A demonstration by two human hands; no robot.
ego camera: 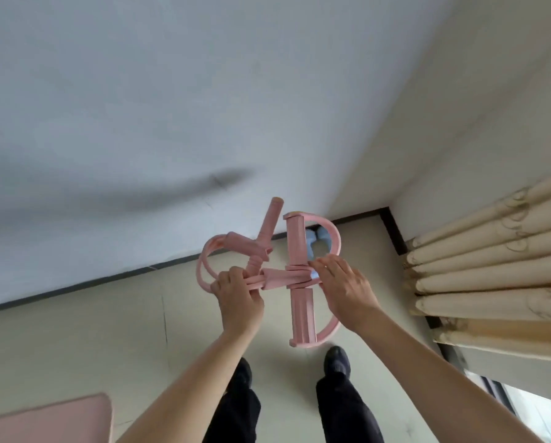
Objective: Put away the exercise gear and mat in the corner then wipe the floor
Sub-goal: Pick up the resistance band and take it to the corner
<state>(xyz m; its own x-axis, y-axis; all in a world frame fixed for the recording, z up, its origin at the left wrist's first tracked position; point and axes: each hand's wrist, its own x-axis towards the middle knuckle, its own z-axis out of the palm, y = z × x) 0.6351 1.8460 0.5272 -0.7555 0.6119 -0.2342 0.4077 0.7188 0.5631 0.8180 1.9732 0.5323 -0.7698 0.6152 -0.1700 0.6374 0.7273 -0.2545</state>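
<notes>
Held pink foam-handled pull-rope exerciser [299, 247] near corner of floor [140, 321], gripped in left hand [239, 295], touched by straight-fingered right hand [344, 289]; pink flat mat [44, 420] unstowed, wiping likely pending.

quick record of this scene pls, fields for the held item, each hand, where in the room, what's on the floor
held item: pink pedal puller, off the floor
left hand: grips its tubes
right hand: fingers on the foot bar's middle; grip unclear
place: near the room corner
floor: pink mat lower left; pale blue thing in the corner, unclear
right side: beige curtain
</notes>
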